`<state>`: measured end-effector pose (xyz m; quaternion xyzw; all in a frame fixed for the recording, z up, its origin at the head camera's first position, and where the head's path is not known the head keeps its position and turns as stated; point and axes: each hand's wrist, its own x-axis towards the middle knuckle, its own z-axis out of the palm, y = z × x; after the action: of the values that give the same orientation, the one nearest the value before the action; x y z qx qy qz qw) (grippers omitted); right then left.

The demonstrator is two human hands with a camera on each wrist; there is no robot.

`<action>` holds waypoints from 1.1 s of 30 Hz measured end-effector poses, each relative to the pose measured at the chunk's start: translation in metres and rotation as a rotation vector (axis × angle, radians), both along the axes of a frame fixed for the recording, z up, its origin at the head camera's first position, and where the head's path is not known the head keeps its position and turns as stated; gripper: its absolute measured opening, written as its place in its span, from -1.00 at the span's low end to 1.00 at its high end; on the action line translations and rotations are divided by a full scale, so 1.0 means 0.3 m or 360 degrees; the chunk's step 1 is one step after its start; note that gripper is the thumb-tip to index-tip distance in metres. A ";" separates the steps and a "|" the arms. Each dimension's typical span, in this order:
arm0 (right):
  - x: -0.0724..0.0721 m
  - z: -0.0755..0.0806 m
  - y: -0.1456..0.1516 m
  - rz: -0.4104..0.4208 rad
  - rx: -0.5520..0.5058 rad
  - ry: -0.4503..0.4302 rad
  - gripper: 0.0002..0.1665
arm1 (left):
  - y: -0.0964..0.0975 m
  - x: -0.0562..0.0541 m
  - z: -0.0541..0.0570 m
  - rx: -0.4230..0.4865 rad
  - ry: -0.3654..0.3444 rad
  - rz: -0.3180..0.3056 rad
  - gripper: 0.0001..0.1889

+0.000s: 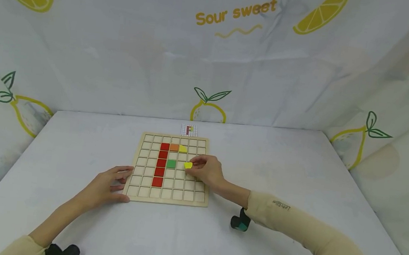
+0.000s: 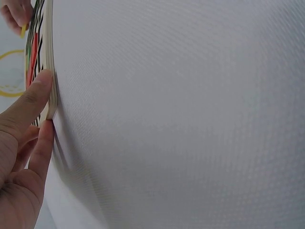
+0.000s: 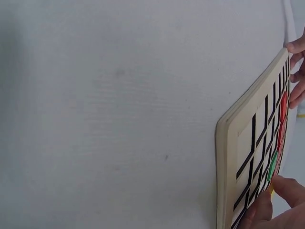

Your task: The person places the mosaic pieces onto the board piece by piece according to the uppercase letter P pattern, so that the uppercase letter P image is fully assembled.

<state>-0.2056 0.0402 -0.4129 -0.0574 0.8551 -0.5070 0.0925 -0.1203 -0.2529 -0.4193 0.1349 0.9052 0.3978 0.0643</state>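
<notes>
A wooden grid board (image 1: 166, 201) lies on the white table. Several red tiles (image 1: 161, 163) form a column on it, with an orange tile (image 1: 174, 147) and a yellow piece with a slanted corner (image 1: 182, 149) along the upper row. One green tile (image 1: 171, 164) sits right of the red column. My right hand (image 1: 207, 170) pinches a second yellow piece (image 1: 188, 165) over the board's right half. Against the board's left edge and near corner, my left hand (image 1: 106, 183) rests with fingers extended; its thumb (image 2: 35, 95) touches the rim in the left wrist view.
Behind the board's far edge lies a small printed card (image 1: 189, 130) showing a coloured grid pattern. White cloth with lemon prints (image 1: 208, 111) hangs at the back and sides. A black device (image 1: 241, 221) is strapped at the right wrist, another (image 1: 62, 253) at the left.
</notes>
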 end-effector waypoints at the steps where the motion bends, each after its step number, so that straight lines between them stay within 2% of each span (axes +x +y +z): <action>1: -0.002 0.000 -0.003 0.0017 0.0003 0.0017 -0.70 | -0.001 0.000 -0.001 0.0001 0.0001 -0.0002 -0.18; 12: -0.035 -0.001 -0.023 0.0196 0.0150 0.0154 -0.72 | 0.000 0.005 0.001 0.0008 -0.0010 0.0001 -0.18; 24: -0.042 -0.005 -0.058 0.0276 0.0252 0.0394 -0.69 | -0.003 0.004 0.002 0.0024 0.0007 -0.0005 -0.18; 33: -0.050 -0.001 -0.055 0.0274 0.0248 0.0334 -0.67 | -0.005 0.003 0.000 0.0022 0.0001 -0.0003 -0.18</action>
<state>-0.2206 0.0237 -0.4133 -0.1757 0.8887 -0.4205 0.0499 -0.1193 -0.2543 -0.4195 0.1364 0.9024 0.4039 0.0635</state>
